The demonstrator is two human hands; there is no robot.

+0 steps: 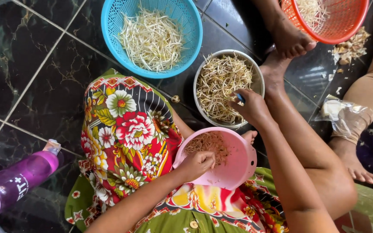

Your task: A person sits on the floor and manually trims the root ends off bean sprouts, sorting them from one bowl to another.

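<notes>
My left hand [198, 164] is closed at the rim of a pink plastic bowl [238, 166] on my lap, its fingertips pinching something small over a heap of brownish sprout trimmings [209, 144]. My right hand [251, 108] reaches into a metal bowl [260, 77] full of untrimmed bean sprouts [221, 84]; a blue object, perhaps a small knife handle, shows at its fingers. A blue basket [109, 26] at the top holds pale cleaned sprouts [152, 39].
Another person's bare feet [288, 41] and leg [363, 112] sit at the right beside an orange basket [346, 23] of sprouts. A clear plastic bag [339, 112] lies near them. A purple bottle [16, 181] lies at lower left on the dark tiled floor [26, 73].
</notes>
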